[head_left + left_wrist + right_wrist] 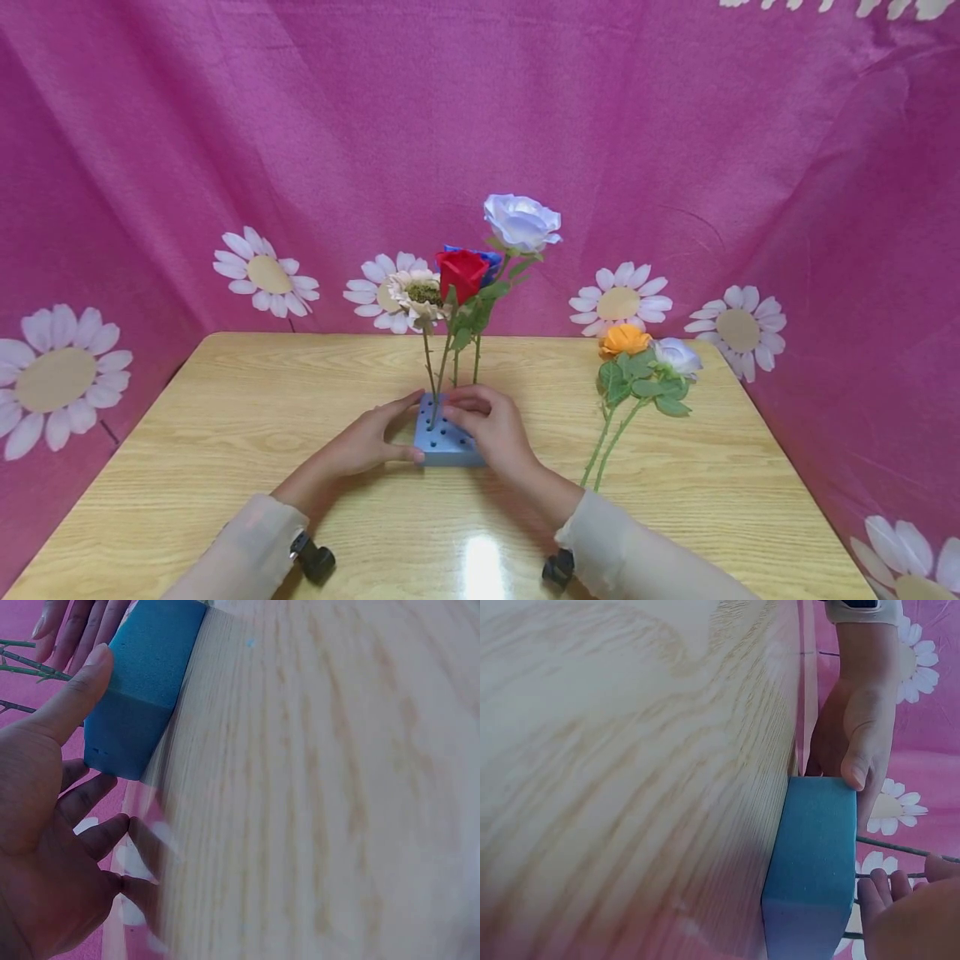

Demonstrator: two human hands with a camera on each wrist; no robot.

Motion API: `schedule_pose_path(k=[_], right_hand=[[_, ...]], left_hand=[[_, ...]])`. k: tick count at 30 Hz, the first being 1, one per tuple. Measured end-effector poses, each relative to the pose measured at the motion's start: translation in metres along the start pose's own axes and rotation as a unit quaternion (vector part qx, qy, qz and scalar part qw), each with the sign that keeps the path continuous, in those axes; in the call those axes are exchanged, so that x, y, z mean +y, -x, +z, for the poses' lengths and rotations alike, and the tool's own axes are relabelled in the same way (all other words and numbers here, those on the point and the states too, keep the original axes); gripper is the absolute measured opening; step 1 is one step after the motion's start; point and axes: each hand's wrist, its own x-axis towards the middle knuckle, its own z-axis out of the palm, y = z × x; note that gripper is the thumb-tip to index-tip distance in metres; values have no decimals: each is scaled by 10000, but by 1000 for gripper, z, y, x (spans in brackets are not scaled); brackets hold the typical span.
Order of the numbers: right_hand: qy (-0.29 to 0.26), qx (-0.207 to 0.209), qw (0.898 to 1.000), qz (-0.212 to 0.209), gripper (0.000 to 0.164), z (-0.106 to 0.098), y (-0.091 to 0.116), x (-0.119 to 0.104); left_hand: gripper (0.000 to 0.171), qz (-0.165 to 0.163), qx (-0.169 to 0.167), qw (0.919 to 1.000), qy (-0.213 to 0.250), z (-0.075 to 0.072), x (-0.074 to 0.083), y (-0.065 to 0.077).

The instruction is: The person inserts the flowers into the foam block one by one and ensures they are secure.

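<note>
Blue block (450, 458) lies within table (285, 375) edges, left hand (371, 439) spread against it, right hand (498, 427) hard to judge.

We take this for a small, cloth-lined booth, more like an improvised studio than a furnished room. Magenta cloth (375, 150) hangs in folds behind the bench (225, 433) and along both its sides, patterned with big white daisies (618, 302). The bench has a pale wood-grain top, and we see a bright reflection (482, 571) on it, low in the head view. Small black devices (313, 560) sit at the person's cuffs (276, 525). We cannot tell which building this is.
</note>
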Motion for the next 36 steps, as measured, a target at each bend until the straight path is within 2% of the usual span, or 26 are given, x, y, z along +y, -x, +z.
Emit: schedule_pose_path(k=[17, 29, 33, 36], right_hand=[[111, 241, 9996, 81, 25, -24, 6, 2], [-213, 157, 9995, 165, 30, -39, 13, 4], [-314, 287, 9987, 268, 29, -45, 15, 5], [-181, 400, 9987, 248, 27, -49, 17, 6]], left_hand=[[104, -30, 17, 10000, -5, 0, 1, 0], [105, -40, 2, 10000, 34, 1, 0, 0], [106, -28, 4, 10000, -2, 1, 0, -1], [106, -26, -3, 10000, 0, 1, 0, 0]])
